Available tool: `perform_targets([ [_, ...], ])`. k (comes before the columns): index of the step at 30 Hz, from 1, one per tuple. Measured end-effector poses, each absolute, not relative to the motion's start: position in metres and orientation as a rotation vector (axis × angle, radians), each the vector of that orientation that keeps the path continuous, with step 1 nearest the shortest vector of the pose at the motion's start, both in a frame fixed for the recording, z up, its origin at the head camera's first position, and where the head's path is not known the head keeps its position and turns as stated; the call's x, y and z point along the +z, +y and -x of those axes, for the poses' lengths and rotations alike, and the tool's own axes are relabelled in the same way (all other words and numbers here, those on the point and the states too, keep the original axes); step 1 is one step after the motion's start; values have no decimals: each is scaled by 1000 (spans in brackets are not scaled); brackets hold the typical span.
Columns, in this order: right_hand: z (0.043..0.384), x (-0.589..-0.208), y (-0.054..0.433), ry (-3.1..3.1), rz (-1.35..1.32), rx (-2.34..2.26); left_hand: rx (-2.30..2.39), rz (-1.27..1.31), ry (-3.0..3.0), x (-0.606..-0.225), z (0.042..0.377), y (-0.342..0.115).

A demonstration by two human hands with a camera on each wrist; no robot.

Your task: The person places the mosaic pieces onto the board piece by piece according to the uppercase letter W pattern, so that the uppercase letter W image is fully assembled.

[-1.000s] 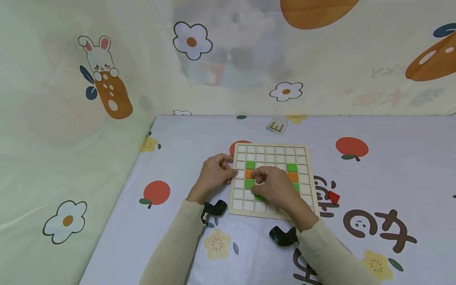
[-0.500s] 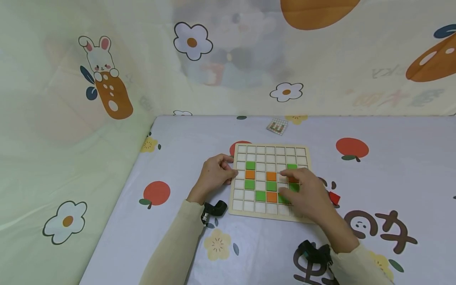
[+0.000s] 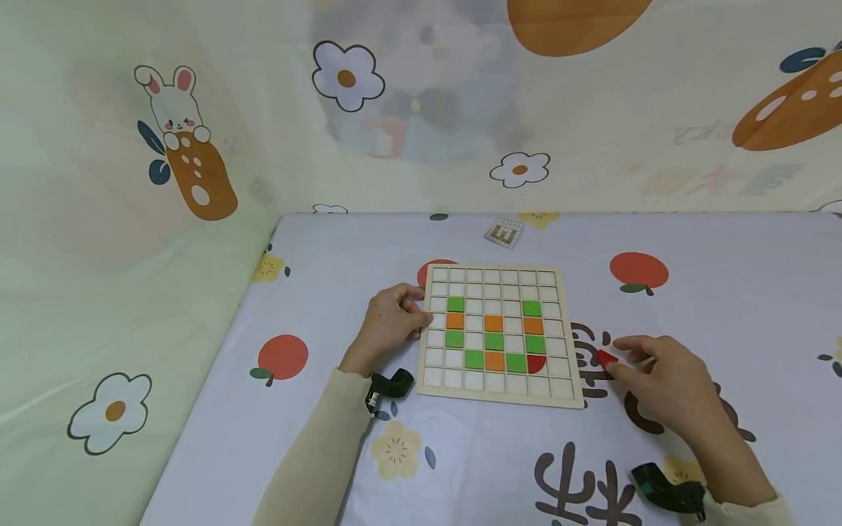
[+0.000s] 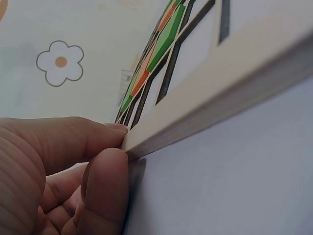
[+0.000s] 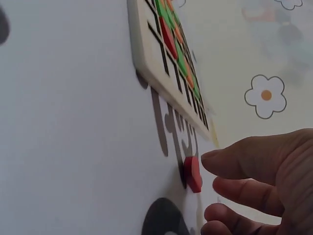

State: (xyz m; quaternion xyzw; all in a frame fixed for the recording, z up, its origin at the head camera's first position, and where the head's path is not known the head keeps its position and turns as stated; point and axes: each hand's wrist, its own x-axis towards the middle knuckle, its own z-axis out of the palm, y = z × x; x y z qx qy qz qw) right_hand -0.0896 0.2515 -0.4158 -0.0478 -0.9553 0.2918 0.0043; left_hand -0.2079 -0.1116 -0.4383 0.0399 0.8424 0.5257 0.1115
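Note:
A pale wooden grid board (image 3: 444,379) lies on the table, with green tiles (image 3: 474,359), orange tiles (image 3: 495,361) and one red quarter-round piece (image 3: 536,364) set in its squares. My left hand (image 3: 384,326) grips the board's left edge between fingertip and thumb, as the left wrist view shows. Right of the board, a small red wedge-like piece (image 5: 194,175) lies on the table. Curved around it, my right hand (image 3: 671,387) has thumb and forefinger parted close to it; the right wrist view shows a narrow gap between the nearest fingertip and the piece.
A small card (image 3: 504,232) with a gridded pattern lies behind the board. Black wrist cameras (image 3: 667,491) sit on both wrists. The printed cloth rises as a wall (image 3: 421,183) behind the table and at the left.
My right hand has left the board and moved right to the loose red piece. The red quarter-round piece in the board now shows. My left hand stays at the edge.

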Motion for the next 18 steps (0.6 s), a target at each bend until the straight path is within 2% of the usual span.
perform_targets([
  [18, 95, -418, 241, -3050, 286, 947, 1532, -101, 2483, -439, 209, -112],
])
